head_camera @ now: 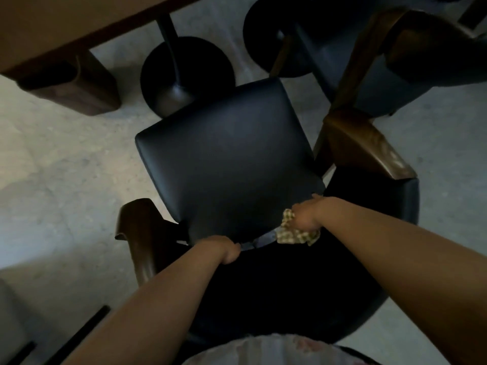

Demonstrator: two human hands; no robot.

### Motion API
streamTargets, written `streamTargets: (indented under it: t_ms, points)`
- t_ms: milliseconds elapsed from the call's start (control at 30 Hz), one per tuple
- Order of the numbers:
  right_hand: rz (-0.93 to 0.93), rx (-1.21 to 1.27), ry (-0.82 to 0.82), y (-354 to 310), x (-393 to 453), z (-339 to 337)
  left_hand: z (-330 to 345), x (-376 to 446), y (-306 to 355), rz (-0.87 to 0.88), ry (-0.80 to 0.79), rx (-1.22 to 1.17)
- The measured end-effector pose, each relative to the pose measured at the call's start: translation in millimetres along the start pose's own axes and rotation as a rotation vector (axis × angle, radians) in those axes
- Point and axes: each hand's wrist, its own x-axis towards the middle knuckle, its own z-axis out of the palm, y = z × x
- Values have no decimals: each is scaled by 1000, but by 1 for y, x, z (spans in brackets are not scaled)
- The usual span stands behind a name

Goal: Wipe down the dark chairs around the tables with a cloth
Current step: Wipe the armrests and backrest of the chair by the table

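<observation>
Armrest (137, 233) of brown wood sits at the left, and just right of it the left hand (224, 248) curls over the back edge of the seat (226, 156); its fingertips are hidden, so I cannot tell how tightly it grips. Further right, the right hand (305, 216) holds the checked cloth (292, 233) bunched against the seat's rear corner, by the dark backrest (369, 233). Best, I judge, to work the cloth into that crease, steady the chair with the left hand, then sweep forward in overlapping strokes
</observation>
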Motion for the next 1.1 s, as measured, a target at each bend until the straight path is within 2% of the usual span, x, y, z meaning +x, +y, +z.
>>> streamTargets:
  t_ms: [133, 300, 400, 567, 700, 1100]
  points:
    - [-37, 10, -19, 5, 5, -7, 0, -1, -8, -46, 40, -36]
    - [-31, -5, 137, 10, 6, 1, -6, -3, -8, -101, 71, -130]
    - [-16, 1, 155, 12, 5, -11, -18, -4, -9, -128, 70, -169]
    - [-27, -45, 118, 12, 7, -42, -46, -7, -14, -114, 76, -164]
    - [-35, -77, 112, 15, 10, -80, -77, -1, -17, -92, 139, -156]
    - [-39, -200, 234, 26, 37, -146, -136, 11, -16, -79, 148, -146]
